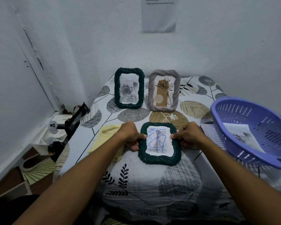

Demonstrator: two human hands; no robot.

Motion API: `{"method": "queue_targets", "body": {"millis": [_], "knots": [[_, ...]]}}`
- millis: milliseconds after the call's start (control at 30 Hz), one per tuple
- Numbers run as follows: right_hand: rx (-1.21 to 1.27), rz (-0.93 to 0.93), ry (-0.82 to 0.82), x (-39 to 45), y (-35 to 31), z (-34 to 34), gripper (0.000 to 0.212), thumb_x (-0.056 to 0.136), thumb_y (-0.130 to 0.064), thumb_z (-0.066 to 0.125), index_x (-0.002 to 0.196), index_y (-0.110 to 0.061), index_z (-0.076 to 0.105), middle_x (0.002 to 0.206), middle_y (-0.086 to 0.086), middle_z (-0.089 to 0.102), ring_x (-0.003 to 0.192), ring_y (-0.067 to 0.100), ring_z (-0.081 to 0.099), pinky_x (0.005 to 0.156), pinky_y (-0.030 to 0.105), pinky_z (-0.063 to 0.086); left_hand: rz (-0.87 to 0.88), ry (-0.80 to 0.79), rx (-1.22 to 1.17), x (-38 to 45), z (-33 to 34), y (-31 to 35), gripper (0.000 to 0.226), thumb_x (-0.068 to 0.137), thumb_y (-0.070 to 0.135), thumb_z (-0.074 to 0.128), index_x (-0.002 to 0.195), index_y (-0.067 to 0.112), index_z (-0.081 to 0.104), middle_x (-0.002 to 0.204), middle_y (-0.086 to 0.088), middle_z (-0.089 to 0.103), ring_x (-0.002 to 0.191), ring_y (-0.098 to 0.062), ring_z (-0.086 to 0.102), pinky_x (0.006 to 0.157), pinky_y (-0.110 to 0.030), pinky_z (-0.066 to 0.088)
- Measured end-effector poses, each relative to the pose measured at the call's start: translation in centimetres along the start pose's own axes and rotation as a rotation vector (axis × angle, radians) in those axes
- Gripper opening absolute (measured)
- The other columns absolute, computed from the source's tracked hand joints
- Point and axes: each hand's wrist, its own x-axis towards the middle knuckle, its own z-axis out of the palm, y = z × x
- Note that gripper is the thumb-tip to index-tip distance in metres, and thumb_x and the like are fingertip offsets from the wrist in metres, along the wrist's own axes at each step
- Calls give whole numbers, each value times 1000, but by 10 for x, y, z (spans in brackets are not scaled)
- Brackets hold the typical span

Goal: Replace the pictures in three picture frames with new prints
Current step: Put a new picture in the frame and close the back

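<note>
A dark green frame [159,143] is gripped at its side edges by the left hand [132,135] and right hand [189,135], low over the patterned desk [136,184]. Two frames stand behind. Judged: third frame in hand; turning it over comes next.

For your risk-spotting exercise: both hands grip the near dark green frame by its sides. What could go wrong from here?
1. The left hand and right hand hold the near green frame only at its side edges; tilted, it could slip.
2. The two standing frames, dark green and grey, stand close behind; a forward lift might topple them.
3. The purple basket appears to overhang the table's right edge; an elbow could knock it.
</note>
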Motion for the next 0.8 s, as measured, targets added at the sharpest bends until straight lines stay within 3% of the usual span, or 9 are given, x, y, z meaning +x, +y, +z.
{"method": "queue_targets", "body": {"millis": [133, 200, 267, 367, 433, 500, 600, 700, 800], "knots": [[-210, -23, 50, -4, -4, -1, 40, 62, -33, 90, 71, -3, 65, 68, 11, 71, 64, 28, 68, 66, 42, 57, 122, 66, 170, -2, -2, -2, 41, 86, 38, 68, 62, 5, 63, 68, -17, 71, 46, -23, 62, 53, -24, 52], [-364, -81, 145, -10, -11, 2, 38, 67, -41, 85, 72, -8, 67, 68, 6, 68, 70, 25, 66, 63, 34, 50, 201, 106, 159, -8, -12, -6, 41, 88, 39, 65, 64, 6, 64, 67, -13, 71, 49, -19, 61, 57, -24, 50], [-358, -189, 210, -20, -24, 12, 29, 78, -36, 77, 72, -11, 64, 69, 3, 64, 67, 22, 62, 60, 29, 45, 268, 231, 150, -15, -31, -14, 37, 88, 38, 64, 70, 6, 65, 63, -5, 67, 51, -13, 59, 58, -24, 48], [-91, -347, 16, -45, -54, 42, 13, 89, -14, 66, 80, -5, 63, 72, 11, 66, 63, 23, 67, 56, 33, 55, 284, 463, 174, -18, -65, -42, 31, 84, 36, 69, 70, 10, 64, 65, -4, 65, 60, -17, 60, 56, -26, 42], [81, -315, -174, -57, -74, 67, 11, 91, -6, 61, 87, 4, 63, 78, 21, 68, 69, 31, 70, 59, 34, 59, 223, 530, 173, -16, -83, -65, 26, 80, 37, 73, 74, 14, 61, 75, -3, 65, 72, -20, 61, 62, -28, 44], [99, -238, -285, -55, -88, 94, 14, 89, -3, 62, 89, 11, 62, 80, 26, 68, 74, 36, 71, 66, 43, 61, 150, 505, 161, -15, -92, -85, 27, 76, 36, 76, 81, 16, 60, 84, -5, 64, 78, -22, 61, 68, -31, 46], [-67, -216, -274, -43, -99, 131, 21, 78, -8, 67, 85, 11, 60, 86, 29, 68, 78, 40, 69, 71, 55, 58, 83, 463, 96, -13, -94, -105, 31, 73, 34, 78, 87, 12, 62, 87, -9, 65, 81, -27, 64, 72, -31, 49], [-19, -154, -232, -34, -100, 147, 19, 75, -4, 66, 88, 7, 57, 87, 28, 66, 69, 37, 69, 63, 50, 59, 95, 443, 53, -12, -90, -109, 21, 74, 29, 79, 70, 12, 68, 71, -8, 67, 71, -23, 63, 65, -28, 48], [131, -47, -252, -32, -100, 154, 15, 73, 1, 68, 74, 2, 53, 62, 19, 57, 47, 27, 56, 52, 38, 52, 80, 422, 26, -11, -87, -108, 23, 74, 28, 80, 60, 16, 67, 64, -6, 64, 63, -17, 57, 61, -23, 41]]}}
